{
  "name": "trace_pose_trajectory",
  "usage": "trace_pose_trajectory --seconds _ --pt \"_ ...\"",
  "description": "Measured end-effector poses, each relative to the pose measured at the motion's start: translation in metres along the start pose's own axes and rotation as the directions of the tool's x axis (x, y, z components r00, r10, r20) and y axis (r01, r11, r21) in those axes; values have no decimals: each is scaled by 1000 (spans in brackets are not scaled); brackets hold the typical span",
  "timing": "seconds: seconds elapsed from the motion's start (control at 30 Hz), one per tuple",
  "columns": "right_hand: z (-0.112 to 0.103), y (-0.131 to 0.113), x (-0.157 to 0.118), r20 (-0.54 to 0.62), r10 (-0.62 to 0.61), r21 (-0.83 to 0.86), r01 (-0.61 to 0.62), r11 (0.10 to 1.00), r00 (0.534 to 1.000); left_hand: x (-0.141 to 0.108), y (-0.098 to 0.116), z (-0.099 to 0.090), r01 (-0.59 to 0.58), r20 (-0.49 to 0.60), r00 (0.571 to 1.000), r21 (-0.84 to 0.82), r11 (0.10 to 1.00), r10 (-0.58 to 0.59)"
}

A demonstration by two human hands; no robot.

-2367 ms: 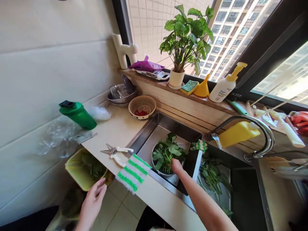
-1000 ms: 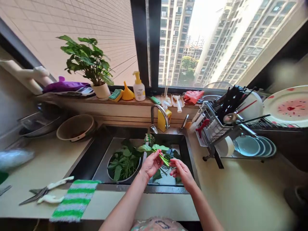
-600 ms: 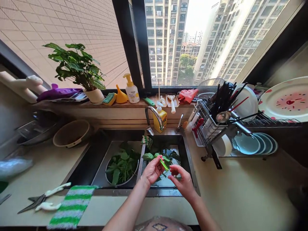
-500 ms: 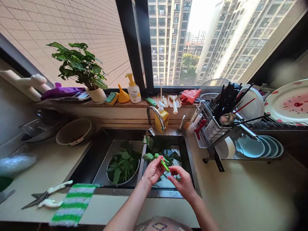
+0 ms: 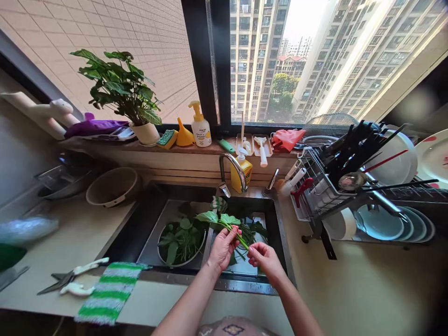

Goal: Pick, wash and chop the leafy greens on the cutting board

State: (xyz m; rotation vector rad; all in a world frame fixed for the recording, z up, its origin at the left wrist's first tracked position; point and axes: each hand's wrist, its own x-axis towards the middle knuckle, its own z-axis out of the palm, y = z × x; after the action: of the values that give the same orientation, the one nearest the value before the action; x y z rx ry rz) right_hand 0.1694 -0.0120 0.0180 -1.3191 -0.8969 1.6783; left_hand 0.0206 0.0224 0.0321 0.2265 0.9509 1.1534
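Observation:
Over the right sink basin (image 5: 279, 233), my left hand (image 5: 221, 249) pinches a few leafy green stems (image 5: 241, 241), whose leaves (image 5: 229, 219) point up and to the left. My right hand (image 5: 265, 259) has thumb and forefinger closed on the lower cut end of the same stems. Below the hands, more dark greens (image 5: 258, 227) lie in the right basin. To the left, a round bowl (image 5: 182, 264) full of leafy greens (image 5: 180, 240) stands in the left basin.
A faucet (image 5: 241, 172) arches behind the basins, with a yellow bottle (image 5: 246, 175) beside it. White-handled scissors (image 5: 72, 276) and a green striped cloth (image 5: 109, 291) lie on the left counter. At right stands a dish rack (image 5: 324, 200) with utensils and bowls.
The stems now stretch between my hands with their leaves in plain sight. My right hand has gone from loosely curled near the stem end to pinching it. The view has shifted slightly.

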Motion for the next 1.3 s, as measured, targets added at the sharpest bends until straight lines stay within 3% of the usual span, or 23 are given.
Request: trace_pose_trajectory --seconds 0.1,0.23,0.4,0.53,0.7,0.83,1.03,1.3 --pt "2 -1 -1 -45 39 73 -35 997 998 -2 -1 -1 2 18 1000 16 1000 -3" --pt "5 -2 -3 -157 -53 98 69 993 986 -3 -2 -3 40 46 998 20 999 -41" --pt "2 -5 -8 -28 -147 -23 147 989 989 -3 -1 -5 48 19 999 -5 999 -48" --pt "-5 -4 -7 -54 -277 -161 265 951 959 -5 0 -6 91 29 996 -42 995 -89" --pt "-9 0 -7 43 -488 -439 455 775 872 -6 0 -6 139 30 990 -94 986 -136" --pt "-6 -2 -9 150 -592 -551 564 615 792 -7 -3 -6 157 16 988 -102 982 -156" --pt "-2 -6 -12 221 -636 -618 611 495 739 -7 -5 -9 199 43 980 -124 972 -195" --pt "2 -15 -17 480 -572 -679 694 237 665 -8 -3 -17 337 166 926 34 941 -338"
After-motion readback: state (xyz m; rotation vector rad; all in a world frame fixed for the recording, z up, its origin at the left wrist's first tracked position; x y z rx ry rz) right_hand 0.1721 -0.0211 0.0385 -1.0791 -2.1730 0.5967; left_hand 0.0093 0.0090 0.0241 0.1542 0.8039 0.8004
